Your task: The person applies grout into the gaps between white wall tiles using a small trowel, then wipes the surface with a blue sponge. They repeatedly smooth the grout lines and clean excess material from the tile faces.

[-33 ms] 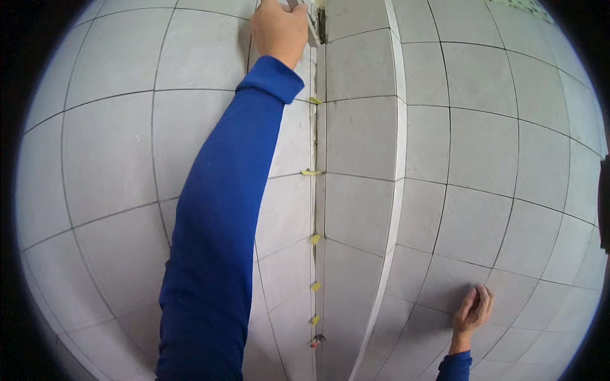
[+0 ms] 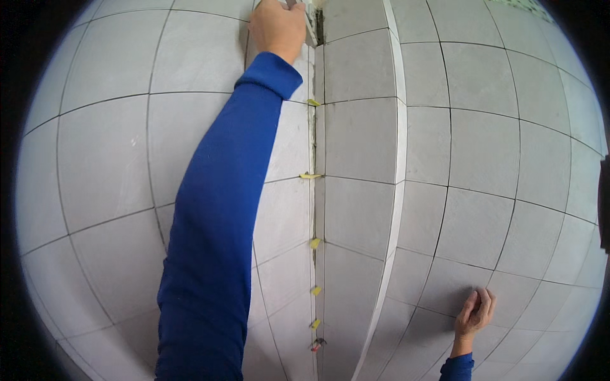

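My left hand (image 2: 277, 30) is raised to the top of the tiled inside corner. Its fingers are closed on a flat tool (image 2: 311, 29) with a pale, thin blade and a grey grip; the upper part is cut off by the frame, so its exact kind does not show. The blade's end lies beside the open gap in the corner. Lower right, my right hand (image 2: 471, 314) rests its bent fingertips on a wall tile (image 2: 478, 222), with nothing visible in it. Down the corner seam, small yellow pieces (image 2: 310, 176) stick out between the tiles.
A white trim strip (image 2: 399, 140) runs down the outer edge right of the corner. Pale tiles (image 2: 105, 152) cover the left wall. A small reddish piece (image 2: 318, 345) sits low in the seam. A dark object (image 2: 604, 203) intrudes at the right edge.
The view has shifted very slightly, so the seam and yellow pieces sit a little lower. Both hands keep their places, the left still on the tool.
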A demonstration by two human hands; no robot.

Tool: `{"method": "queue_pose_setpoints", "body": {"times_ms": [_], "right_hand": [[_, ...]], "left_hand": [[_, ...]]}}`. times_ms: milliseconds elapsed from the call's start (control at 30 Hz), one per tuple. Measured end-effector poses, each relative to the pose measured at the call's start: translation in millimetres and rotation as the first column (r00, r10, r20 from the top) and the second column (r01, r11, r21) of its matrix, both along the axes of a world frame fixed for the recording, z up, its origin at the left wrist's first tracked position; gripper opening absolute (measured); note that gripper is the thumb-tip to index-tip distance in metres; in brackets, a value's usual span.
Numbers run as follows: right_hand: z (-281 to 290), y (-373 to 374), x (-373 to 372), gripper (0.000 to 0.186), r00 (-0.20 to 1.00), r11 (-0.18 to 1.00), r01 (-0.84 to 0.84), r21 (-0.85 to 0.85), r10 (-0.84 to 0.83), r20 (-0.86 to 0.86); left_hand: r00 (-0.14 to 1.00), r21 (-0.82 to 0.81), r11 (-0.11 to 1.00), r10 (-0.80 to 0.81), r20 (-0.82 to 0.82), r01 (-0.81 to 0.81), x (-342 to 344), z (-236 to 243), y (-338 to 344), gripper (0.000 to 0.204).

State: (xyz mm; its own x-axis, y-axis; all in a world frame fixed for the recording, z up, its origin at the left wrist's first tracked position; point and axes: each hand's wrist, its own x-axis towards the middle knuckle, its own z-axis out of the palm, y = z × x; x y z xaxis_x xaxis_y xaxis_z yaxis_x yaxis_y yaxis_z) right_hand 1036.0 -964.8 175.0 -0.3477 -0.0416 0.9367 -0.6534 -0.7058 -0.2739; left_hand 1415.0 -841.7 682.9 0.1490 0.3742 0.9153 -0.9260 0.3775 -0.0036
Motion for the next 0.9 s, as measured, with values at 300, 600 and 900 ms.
{"method": "queue_pose_setpoints", "body": {"times_ms": [300, 600, 900], "right_hand": [[-2, 1, -2, 0.016, 0.984, 0.989, 0.141, -0.046, -0.145, -0.103], [-2, 2, -9, 0.018, 0.959, 0.979, 0.173, -0.109, -0.193, -0.209], [-21, 3, -15, 0.041, 0.969, 0.986, 0.147, 0.081, -0.127, -0.212]], "left_hand": [[0.969, -0.066, 0.971, 0.234, 0.075, -0.229, 18, 69, -42, 0.039], [0.949, 0.027, 0.952, 0.302, 0.089, -0.305, 33, 105, -71, 0.035], [0.820, 0.364, 0.736, 0.527, 0.222, -0.571, 38, 155, -75, 0.036]]}}
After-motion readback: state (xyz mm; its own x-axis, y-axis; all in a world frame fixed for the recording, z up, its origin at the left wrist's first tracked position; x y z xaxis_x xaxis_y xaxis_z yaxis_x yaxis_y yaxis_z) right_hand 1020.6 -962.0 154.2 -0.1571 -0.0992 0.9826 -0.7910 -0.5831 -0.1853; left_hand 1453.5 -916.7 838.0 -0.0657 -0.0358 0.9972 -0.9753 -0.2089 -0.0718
